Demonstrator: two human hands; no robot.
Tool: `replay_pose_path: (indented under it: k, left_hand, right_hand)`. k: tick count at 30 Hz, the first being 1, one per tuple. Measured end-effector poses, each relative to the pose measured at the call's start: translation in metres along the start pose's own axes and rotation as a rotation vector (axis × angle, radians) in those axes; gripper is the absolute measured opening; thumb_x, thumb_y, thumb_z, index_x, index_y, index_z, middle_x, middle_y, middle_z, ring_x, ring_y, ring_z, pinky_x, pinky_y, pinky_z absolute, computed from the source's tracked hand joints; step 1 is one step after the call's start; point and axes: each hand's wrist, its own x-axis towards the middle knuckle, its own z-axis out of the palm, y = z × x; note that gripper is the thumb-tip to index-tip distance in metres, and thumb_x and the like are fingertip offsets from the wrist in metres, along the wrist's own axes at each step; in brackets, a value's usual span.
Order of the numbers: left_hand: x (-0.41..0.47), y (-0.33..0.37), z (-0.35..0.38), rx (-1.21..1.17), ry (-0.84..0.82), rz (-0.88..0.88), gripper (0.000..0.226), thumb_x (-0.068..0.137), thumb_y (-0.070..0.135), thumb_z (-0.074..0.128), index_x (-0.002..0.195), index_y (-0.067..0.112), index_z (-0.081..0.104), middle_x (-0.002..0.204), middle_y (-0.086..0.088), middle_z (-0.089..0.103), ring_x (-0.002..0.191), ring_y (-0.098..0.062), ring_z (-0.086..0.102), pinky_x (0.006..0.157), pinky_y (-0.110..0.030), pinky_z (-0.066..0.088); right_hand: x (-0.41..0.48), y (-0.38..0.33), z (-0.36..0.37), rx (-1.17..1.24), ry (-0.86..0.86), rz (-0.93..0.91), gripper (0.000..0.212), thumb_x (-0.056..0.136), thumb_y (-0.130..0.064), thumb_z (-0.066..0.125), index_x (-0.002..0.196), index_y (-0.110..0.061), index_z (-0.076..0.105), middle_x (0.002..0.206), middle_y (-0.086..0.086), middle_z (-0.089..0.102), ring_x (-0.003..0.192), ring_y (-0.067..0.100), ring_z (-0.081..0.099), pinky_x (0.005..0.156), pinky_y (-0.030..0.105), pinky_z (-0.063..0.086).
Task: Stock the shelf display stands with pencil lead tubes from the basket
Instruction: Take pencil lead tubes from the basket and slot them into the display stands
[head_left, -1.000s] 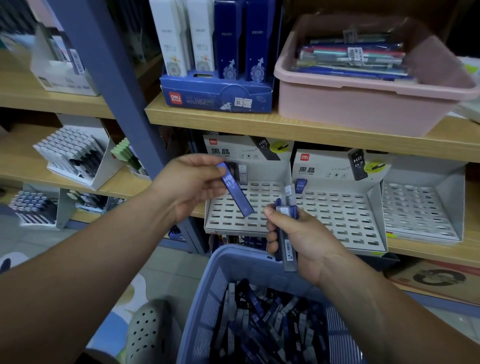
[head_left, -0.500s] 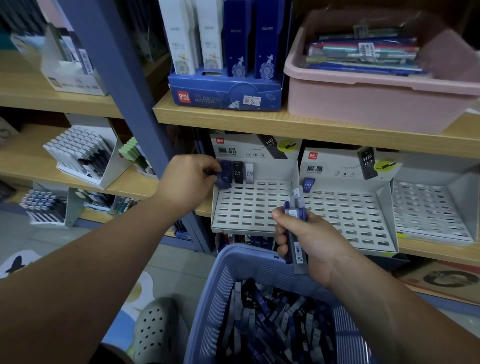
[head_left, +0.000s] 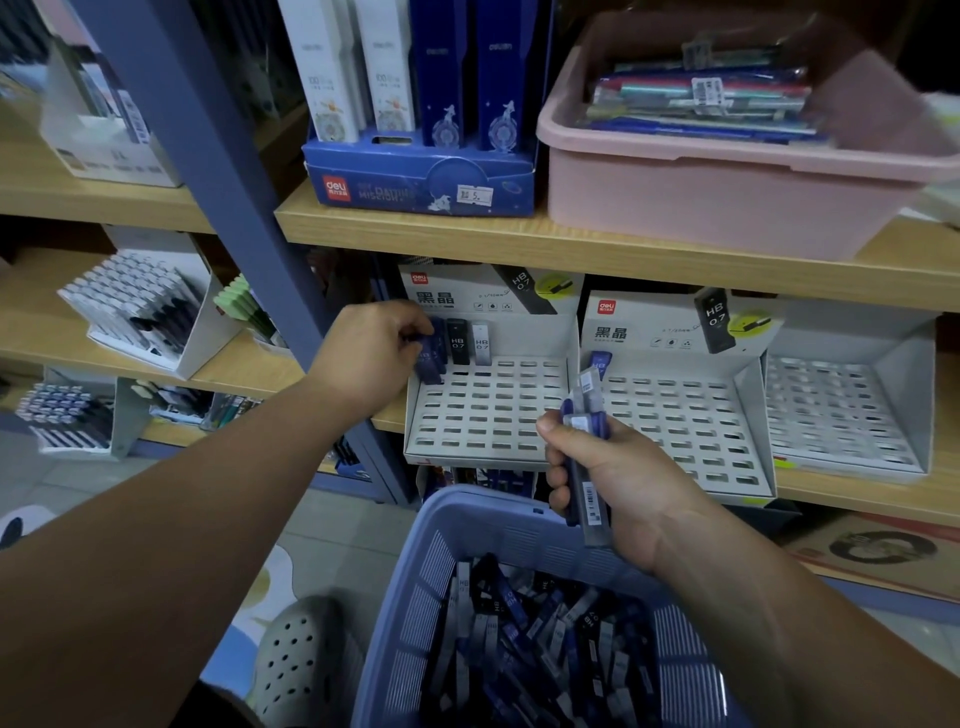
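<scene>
At the back-left corner of the left display stand (head_left: 488, 415), the left hand (head_left: 371, 353) is pinching a blue lead tube (head_left: 429, 366) by its upper part, fingers curled round it, and is setting its lower end at a slot; a black tube (head_left: 457, 340) and a pale tube (head_left: 481, 344) are standing upright just beside it in the back row; most of the slots are lying bare. Lower and to the right, the right hand (head_left: 618, 478) is gripping a small bundle of tubes (head_left: 592, 512) in a closed fist above the far rim of the blue basket (head_left: 498, 512); loose tubes (head_left: 519, 623) are lying in a heap inside it. One blue tube (head_left: 600, 361) is standing in the middle stand (head_left: 675, 421); the right stand (head_left: 841, 410) is showing none.

These tubes are looking light, stiff and smooth-sided, so they are probably sliding easily against one another in a bundle; the leads inside are likely brittle, so dropping is the risk rather than crushing. Taking each tube by its flat sides near the top seems best, since that is leaving the lower end free to enter the slot squarely; a tilted entry could be catching on the card edge.
</scene>
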Motion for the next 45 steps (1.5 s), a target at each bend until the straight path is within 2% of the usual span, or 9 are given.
replay_pose_path:
  k: [13,23,25,28,32,35,38,41,45]
  left_hand:
    - [0.004,0.001,0.005,-0.023,0.008,-0.038,0.020,0.086,0.002,0.069,0.103,0.010,0.076,0.085,0.007,0.064,0.079,-0.009,0.059,0.075,-0.018,0.042]
    - [0.003,-0.005,0.010,-0.010,-0.011,-0.095,0.019,0.089,0.005,0.068,0.104,0.011,0.078,0.103,-0.005,0.074,0.080,-0.012,0.062,0.078,-0.019,0.044]
    - [0.002,-0.005,0.013,0.028,-0.021,-0.080,0.020,0.090,0.006,0.067,0.106,0.011,0.078,0.110,-0.006,0.074,0.094,-0.017,0.066,0.085,-0.018,0.042]
    - [0.002,-0.006,0.015,0.068,-0.068,-0.055,0.023,0.090,0.007,0.067,0.110,0.012,0.077,0.113,-0.008,0.072,0.107,-0.025,0.065,0.093,-0.026,0.047]
    - [0.000,0.004,0.010,0.142,-0.059,0.023,0.023,0.089,0.011,0.069,0.109,0.015,0.077,0.105,-0.010,0.070,0.102,-0.029,0.063,0.088,-0.040,0.053]
    - [-0.006,0.039,-0.002,-0.013,-0.013,0.038,0.011,0.090,0.022,0.070,0.094,0.018,0.080,0.087,0.000,0.074,0.084,-0.016,0.066,0.075,-0.030,0.054]
    - [-0.021,0.084,-0.006,-0.473,-0.258,-0.263,0.022,0.093,0.032,0.067,0.082,0.015,0.075,0.071,-0.003,0.071,0.057,-0.016,0.064,0.051,-0.025,0.047]
    - [-0.040,0.104,0.001,-0.762,-0.462,-0.463,0.033,0.095,0.037,0.064,0.084,0.006,0.068,0.072,-0.010,0.069,0.058,-0.023,0.064,0.053,-0.032,0.049]
    - [-0.058,0.114,0.008,-0.819,-0.615,-0.461,0.026,0.087,0.033,0.074,0.083,0.008,0.068,0.076,-0.015,0.070,0.063,-0.025,0.066,0.056,-0.033,0.052]
  right_hand:
    - [0.000,0.001,-0.008,-0.006,-0.004,-0.006,0.013,0.086,-0.015,0.077,0.094,-0.014,0.067,0.067,0.004,0.055,0.056,0.016,0.049,0.049,0.028,0.045]
    - [0.000,0.002,-0.008,0.005,-0.010,0.007,0.016,0.086,-0.017,0.078,0.098,-0.013,0.067,0.069,0.004,0.056,0.057,0.016,0.051,0.050,0.028,0.046]
    - [0.000,0.002,-0.008,0.016,-0.008,0.010,0.017,0.086,-0.018,0.078,0.099,-0.013,0.067,0.068,0.004,0.057,0.057,0.016,0.051,0.050,0.028,0.046]
    - [0.000,0.001,-0.008,0.031,-0.015,0.012,0.018,0.086,-0.018,0.078,0.100,-0.015,0.067,0.066,0.003,0.057,0.056,0.016,0.051,0.049,0.027,0.046]
    - [0.002,0.001,-0.007,0.024,-0.033,-0.013,0.025,0.082,-0.017,0.081,0.103,-0.015,0.068,0.067,0.003,0.057,0.058,0.016,0.051,0.050,0.028,0.046]
    - [0.002,0.002,-0.005,-0.008,-0.029,-0.062,0.030,0.079,-0.016,0.084,0.105,-0.015,0.068,0.066,0.003,0.057,0.058,0.017,0.052,0.051,0.030,0.046]
    - [0.001,0.000,-0.003,-0.011,0.004,-0.128,0.034,0.077,-0.016,0.085,0.105,-0.015,0.066,0.066,0.001,0.059,0.057,0.015,0.052,0.051,0.030,0.047]
    - [0.000,-0.003,-0.001,0.063,0.082,-0.161,0.034,0.079,-0.021,0.084,0.106,-0.013,0.065,0.063,-0.002,0.062,0.054,0.013,0.053,0.051,0.030,0.047]
    - [0.002,-0.011,-0.004,0.320,0.197,-0.131,0.031,0.084,-0.026,0.080,0.107,-0.010,0.067,0.065,0.001,0.065,0.058,0.018,0.062,0.059,0.037,0.056]
